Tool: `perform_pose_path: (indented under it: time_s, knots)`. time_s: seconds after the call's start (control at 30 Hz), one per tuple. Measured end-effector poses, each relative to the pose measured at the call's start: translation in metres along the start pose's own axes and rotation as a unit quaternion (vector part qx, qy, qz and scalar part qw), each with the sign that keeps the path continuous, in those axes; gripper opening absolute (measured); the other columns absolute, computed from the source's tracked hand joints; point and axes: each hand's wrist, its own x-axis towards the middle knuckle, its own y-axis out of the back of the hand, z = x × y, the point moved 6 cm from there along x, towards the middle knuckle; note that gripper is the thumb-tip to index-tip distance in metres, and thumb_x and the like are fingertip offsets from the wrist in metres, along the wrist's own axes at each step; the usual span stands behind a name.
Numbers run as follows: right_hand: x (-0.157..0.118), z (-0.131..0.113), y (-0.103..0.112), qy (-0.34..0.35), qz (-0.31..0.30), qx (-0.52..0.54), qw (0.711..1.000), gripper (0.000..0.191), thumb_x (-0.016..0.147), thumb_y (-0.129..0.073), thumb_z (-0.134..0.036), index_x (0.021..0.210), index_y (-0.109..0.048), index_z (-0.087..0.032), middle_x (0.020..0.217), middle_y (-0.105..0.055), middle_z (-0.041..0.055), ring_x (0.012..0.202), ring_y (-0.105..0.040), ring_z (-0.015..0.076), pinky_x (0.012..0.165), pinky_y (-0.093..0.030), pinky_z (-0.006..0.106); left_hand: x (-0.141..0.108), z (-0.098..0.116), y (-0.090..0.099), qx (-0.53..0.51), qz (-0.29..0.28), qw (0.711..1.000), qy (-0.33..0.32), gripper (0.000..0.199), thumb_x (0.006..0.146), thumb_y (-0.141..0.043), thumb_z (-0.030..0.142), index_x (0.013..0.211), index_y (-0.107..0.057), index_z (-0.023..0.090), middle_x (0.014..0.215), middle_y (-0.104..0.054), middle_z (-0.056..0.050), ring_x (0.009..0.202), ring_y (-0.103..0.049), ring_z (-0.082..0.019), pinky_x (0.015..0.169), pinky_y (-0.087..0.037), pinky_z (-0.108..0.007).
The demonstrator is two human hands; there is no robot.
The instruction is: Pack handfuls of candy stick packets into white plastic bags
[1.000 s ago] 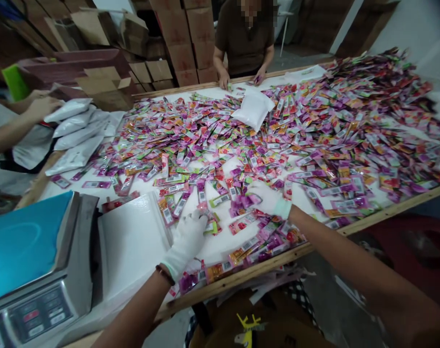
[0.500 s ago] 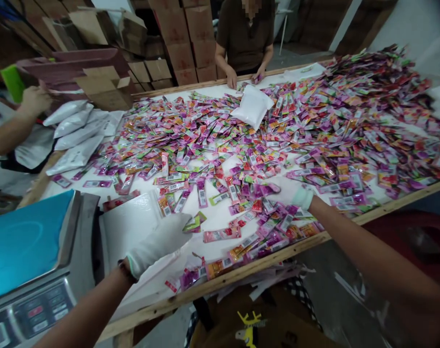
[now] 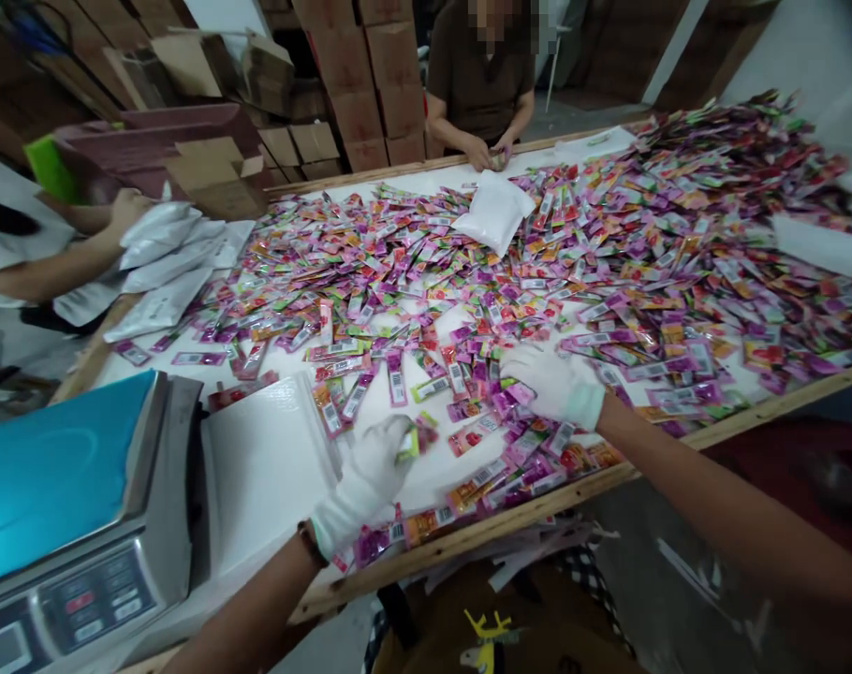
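My left hand (image 3: 370, 468), in a white glove, is closed around a few small stick sachets. A green and yellow sachet (image 3: 410, 444) pokes out past its fingertips, over the white tabletop. My right hand (image 3: 556, 382), gloved as well, reaches palm down onto the loose sachets in front of me. Its fingers bend over purple sachets (image 3: 519, 393), partly hiding them; whether it grips them I cannot make out. Pink, purple and orange sachets (image 3: 478, 477) lie along the near edge between and below my hands.
A scale (image 3: 89, 552) with a blue pan stands at left, beside a stack of flat white bags (image 3: 268, 449). Heaped sachets (image 3: 679, 234) cover much of the table. A filled white bag (image 3: 494, 213) rests on them. Two co-workers stand opposite and left, near piled white bags (image 3: 163, 253).
My left hand has moved right, off the white stack, with the green sachet at its fingertips. My right hand has turned palm down over the sachets. The left co-worker's hand has come to the piled bags.
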Motion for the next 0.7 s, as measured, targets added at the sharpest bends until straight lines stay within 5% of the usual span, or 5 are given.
perform_pose_path:
  time_s: [0.17,0.27,0.4,0.53,0.7]
  knots:
    - [-0.001,-0.051,-0.019,0.053,-0.068,0.014,0.996,0.039,0.074,-0.056,-0.014,0.113,-0.064,-0.017,0.104,-0.067,0.0094,0.100,-0.056,0.0267,0.095,-0.033,0.043,0.048,-0.034,0.038,-0.044,0.121,0.975,0.179,0.034,0.086,-0.057,0.039,0.112,-0.056,0.018,0.103,-0.070,-0.009,0.086,-0.067,-0.021,0.078,-0.051,-0.031]
    - [0.005,-0.065,-0.044,0.035,-0.127,-0.027,0.991,0.037,0.077,-0.060,-0.019,0.114,-0.064,-0.017,0.104,-0.068,0.0117,0.101,-0.057,0.0291,0.094,-0.033,0.046,0.082,-0.041,0.029,0.023,0.087,0.973,0.213,0.041,0.084,-0.060,0.042,0.116,-0.054,0.016,0.102,-0.071,-0.011,0.087,-0.069,-0.023,0.075,-0.050,-0.030]
    - [0.004,-0.071,-0.059,0.033,-0.147,-0.032,0.988,0.038,0.082,-0.060,-0.024,0.119,-0.065,-0.021,0.103,-0.068,0.0113,0.101,-0.057,0.0295,0.092,-0.035,0.046,0.097,-0.046,0.009,0.115,0.010,0.971,0.208,0.033,0.083,-0.059,0.039,0.105,-0.061,0.013,0.094,-0.071,-0.015,0.089,-0.069,-0.028,0.075,-0.049,-0.032]
    - [-0.005,-0.077,-0.039,0.083,-0.086,0.029,0.992,0.033,0.077,-0.063,-0.023,0.109,-0.068,-0.021,0.110,-0.066,0.0107,0.107,-0.055,0.0286,0.096,-0.036,0.044,0.076,-0.043,0.008,0.154,0.004,0.977,0.150,0.028,0.086,-0.051,0.022,0.110,-0.061,0.012,0.106,-0.068,-0.018,0.098,-0.066,-0.030,0.081,-0.047,-0.035]
    - [0.008,-0.021,0.002,-0.075,0.015,0.127,0.989,0.028,0.082,-0.060,-0.028,0.108,-0.063,-0.017,0.094,-0.069,0.0067,0.085,-0.062,0.0215,0.080,-0.044,0.032,0.061,-0.013,0.022,0.137,0.067,0.985,0.084,0.033,0.089,-0.053,0.033,0.117,-0.057,0.017,0.104,-0.068,-0.012,0.095,-0.065,-0.027,0.080,-0.046,-0.033]
